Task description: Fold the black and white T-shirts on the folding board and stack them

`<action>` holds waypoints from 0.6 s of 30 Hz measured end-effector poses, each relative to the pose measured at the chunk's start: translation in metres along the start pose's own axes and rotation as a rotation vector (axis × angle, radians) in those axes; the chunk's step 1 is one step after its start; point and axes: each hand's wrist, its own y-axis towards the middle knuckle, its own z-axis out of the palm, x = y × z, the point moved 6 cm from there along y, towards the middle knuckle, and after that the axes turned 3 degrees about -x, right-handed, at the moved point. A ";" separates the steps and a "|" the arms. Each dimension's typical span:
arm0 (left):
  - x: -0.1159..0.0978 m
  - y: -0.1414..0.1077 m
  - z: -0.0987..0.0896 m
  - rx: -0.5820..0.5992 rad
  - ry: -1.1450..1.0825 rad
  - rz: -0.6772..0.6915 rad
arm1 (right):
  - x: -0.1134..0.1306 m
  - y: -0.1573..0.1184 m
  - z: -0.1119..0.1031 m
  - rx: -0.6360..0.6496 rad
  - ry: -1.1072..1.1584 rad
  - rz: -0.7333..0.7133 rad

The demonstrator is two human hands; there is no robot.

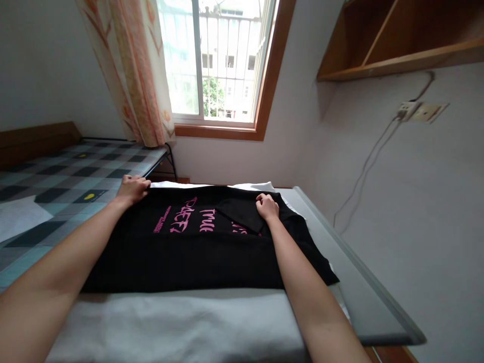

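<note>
Black shirt [181,262], pink "True" lettering [206,221] — left hand [134,189], right hand [267,206], both gripping it

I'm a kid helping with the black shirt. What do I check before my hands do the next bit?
1. Left hand at the far left corner of the black shirt: ok.
2. Right hand on the black cloth, by the folded flap: ok.
3. Firm grip: cannot tell, the fingertips are partly hidden.
4. All the pink letters uncovered: not ok, the flap covers some.
5. Shirt short of the right edge of the table: ok.
6. White cloth smooth underneath: cannot tell, the shirt hides most of it.
</note>
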 end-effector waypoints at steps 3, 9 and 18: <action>0.011 -0.020 0.002 0.007 0.004 0.009 | 0.000 0.000 0.000 -0.012 -0.021 0.009; 0.010 -0.059 0.021 0.051 -0.039 -0.045 | 0.004 -0.001 0.002 -0.028 -0.076 -0.011; 0.013 -0.070 0.034 -0.078 -0.197 -0.196 | 0.011 -0.006 -0.009 -0.196 -0.093 -0.084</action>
